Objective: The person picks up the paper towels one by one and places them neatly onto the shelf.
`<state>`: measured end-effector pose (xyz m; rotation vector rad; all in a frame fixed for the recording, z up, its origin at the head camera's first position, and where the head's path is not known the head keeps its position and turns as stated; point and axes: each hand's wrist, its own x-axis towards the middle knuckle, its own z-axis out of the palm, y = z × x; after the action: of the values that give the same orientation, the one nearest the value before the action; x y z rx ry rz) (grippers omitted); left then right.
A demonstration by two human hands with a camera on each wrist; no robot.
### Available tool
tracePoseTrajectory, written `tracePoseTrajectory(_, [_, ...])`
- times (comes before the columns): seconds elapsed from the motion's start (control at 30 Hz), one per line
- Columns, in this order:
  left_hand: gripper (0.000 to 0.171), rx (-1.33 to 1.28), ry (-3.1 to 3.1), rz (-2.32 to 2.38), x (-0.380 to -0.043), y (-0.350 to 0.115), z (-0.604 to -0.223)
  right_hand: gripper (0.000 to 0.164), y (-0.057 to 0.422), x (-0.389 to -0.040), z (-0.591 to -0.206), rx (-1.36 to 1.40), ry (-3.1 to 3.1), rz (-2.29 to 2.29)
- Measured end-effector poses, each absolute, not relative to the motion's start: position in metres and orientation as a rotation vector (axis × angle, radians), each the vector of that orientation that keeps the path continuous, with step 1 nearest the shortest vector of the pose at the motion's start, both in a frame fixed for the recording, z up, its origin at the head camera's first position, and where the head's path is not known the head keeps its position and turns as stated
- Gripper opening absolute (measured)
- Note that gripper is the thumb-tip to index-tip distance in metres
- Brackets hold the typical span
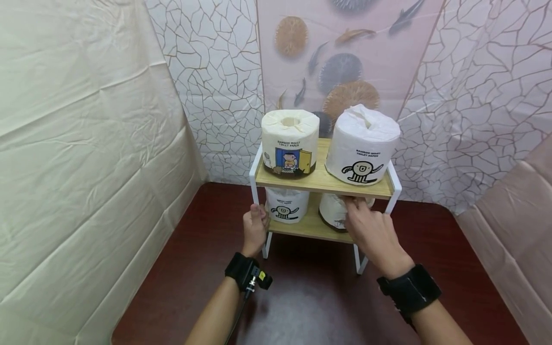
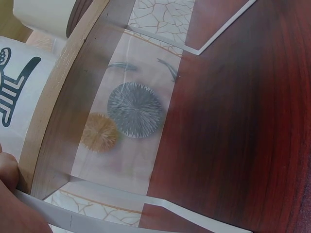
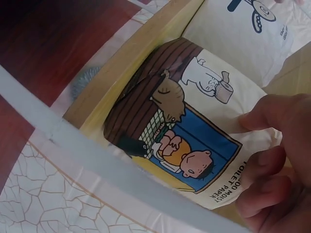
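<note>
A small two-tier shelf rack (image 1: 280, 178) with wooden boards and white metal legs stands on the table. My left hand (image 1: 255, 225) grips its white left post beside the lower board. On the lower right, a cream toilet roll (image 3: 165, 131) with cartoon print and a brown base sits under the upper board. My right hand (image 1: 373, 230) holds that roll near its top, its fingers (image 3: 262, 194) curled against the wrapper; part of the grip is hidden. Beside my left hand is a white toilet roll (image 1: 286, 206) with a black figure.
On the upper board stand a cream toilet roll (image 1: 290, 143) at left and a white toilet roll (image 1: 363, 146) at right. Patterned cloth (image 1: 207, 86) hangs behind, and pale cloth walls (image 1: 86, 143) flank the dark red table (image 1: 181, 287).
</note>
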<state>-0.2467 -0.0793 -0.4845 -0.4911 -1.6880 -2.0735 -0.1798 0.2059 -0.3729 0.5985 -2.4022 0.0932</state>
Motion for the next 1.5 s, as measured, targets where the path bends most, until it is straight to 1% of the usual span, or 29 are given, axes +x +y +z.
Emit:
tracePoseTrajectory(0.2, [0.066, -0.490, -1.688, -2.079, -0.248, -0.079, -0.487, 0.042, 0.201, -0.184, -0.373, 0.584, -2.425, 0.088])
tracePoseTrajectory(0.37, [0.068, -0.502, -1.700, -2.073, -0.249, -0.079, -0.489, 0.044, 0.204, -0.182, -0.370, 0.575, -2.491, 0.137])
tracePoseTrajectory(0.5, [0.068, -0.494, -1.700, -2.047, -0.250, -0.081, -0.487, 0.051, 0.208, -0.180, -0.368, 0.587, -2.498, 0.151])
tracePoseTrajectory(0.67, [0.067, -0.472, -1.711, -2.030, -0.248, -0.081, -0.482, 0.071, 0.212, -0.177, -0.372, 0.597, -2.498, 0.152])
tracePoseTrajectory(0.77, [0.067, -0.470, -1.727, -2.032, -0.247, -0.081, -0.482, 0.079, 0.213, -0.176, -0.378, 0.589, -2.515, 0.188])
tracePoseTrajectory(1.33, [0.066, -0.464, -1.710, -2.064, -0.244, -0.079, -0.482, 0.085, 0.217, -0.176, -0.384, 0.623, -2.464, 0.220])
tracePoseTrajectory(1.5, [0.066, -0.471, -1.705, -2.051, -0.245, -0.078, -0.482, 0.084, 0.218, -0.176, -0.384, 0.627, -2.467, 0.212])
